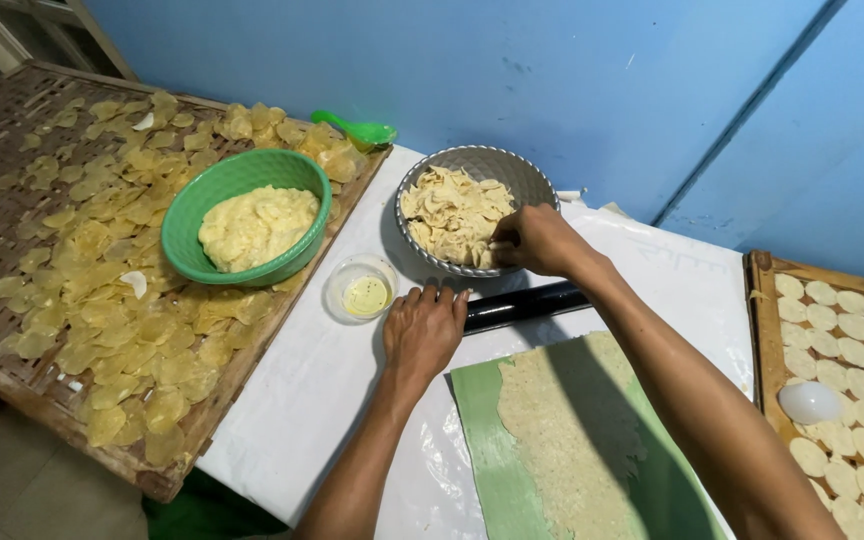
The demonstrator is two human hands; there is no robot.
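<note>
Now | left hand (424, 330) flat on rolling pin (522, 305) | right hand (535, 240) pinching scraps in metal bowl (527, 175)

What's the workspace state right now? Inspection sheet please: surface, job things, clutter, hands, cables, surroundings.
Surface: white table cover, with a green sheet carrying rolled dough.
Job's things: metal bowl of dough scraps; black rolling pin.
Clutter: green bowl of dough, small dish, green scoop, white cup.
Hands: left hand rests on the rolling pin; right hand is in the metal bowl on the scraps.
Cables: nothing seen.
Surroundings: blue wall; woven trays of chips left, of discs right.
</note>
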